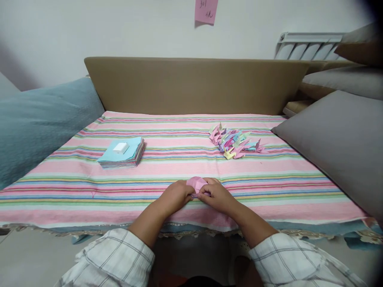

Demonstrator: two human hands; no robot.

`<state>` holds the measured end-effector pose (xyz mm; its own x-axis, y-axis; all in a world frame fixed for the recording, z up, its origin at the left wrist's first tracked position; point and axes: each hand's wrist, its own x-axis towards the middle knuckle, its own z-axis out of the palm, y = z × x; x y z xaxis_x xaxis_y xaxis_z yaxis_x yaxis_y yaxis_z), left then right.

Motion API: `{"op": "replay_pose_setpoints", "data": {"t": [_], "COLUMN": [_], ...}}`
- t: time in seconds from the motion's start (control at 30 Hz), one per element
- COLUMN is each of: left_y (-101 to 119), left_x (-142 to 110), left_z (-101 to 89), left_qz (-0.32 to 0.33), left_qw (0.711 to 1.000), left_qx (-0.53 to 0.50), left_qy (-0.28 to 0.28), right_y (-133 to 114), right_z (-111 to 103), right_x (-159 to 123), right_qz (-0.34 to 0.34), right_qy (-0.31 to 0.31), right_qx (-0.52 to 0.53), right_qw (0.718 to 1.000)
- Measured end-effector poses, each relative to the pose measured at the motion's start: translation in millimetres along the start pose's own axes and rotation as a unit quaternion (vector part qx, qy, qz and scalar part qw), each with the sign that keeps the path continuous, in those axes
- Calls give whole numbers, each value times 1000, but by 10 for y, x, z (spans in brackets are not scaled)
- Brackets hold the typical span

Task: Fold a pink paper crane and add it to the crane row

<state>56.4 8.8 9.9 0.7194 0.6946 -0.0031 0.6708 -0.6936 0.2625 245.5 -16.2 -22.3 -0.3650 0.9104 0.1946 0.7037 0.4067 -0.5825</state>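
A creased sheet of pink origami paper is between my two hands, near the front edge of the striped cloth. My left hand pinches its left side, fingers closed. On the right side, my right hand grips the paper with thumb and fingers bent together. The near edge of the paper looks folded, and my fingers hide part of it. Farther back to the right lies a pile of folded paper cranes in several colours. To the left stands a stack of square paper with a light blue sheet on top.
A small white block rests on the paper stack. Grey cushions line the right side, and a blue cushion the left. Behind the cloth rises a brown backrest. A pink note hangs on the wall.
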Motion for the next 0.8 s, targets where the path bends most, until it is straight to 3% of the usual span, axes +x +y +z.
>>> {"op": "replay_pose_setpoints", "data": {"t": [0.37,0.63,0.8], "left_y": [40,22,-30], "left_x": [39,-73,-63], "left_z": [49,-100,-128], "left_qz": [11,-17,-45], "left_qw": [1000,987,984], "left_qx": [12,-156,-164], "left_qy": [18,29,46], "right_y": [-20,-35,-36], "right_z": [-20,-18,11], "right_x": [-1,8,18], "right_qz": [3,19,34], "right_qy": [-6,3,12], "right_qx": [10,9,10], "right_qw": [1000,1000,999]}}
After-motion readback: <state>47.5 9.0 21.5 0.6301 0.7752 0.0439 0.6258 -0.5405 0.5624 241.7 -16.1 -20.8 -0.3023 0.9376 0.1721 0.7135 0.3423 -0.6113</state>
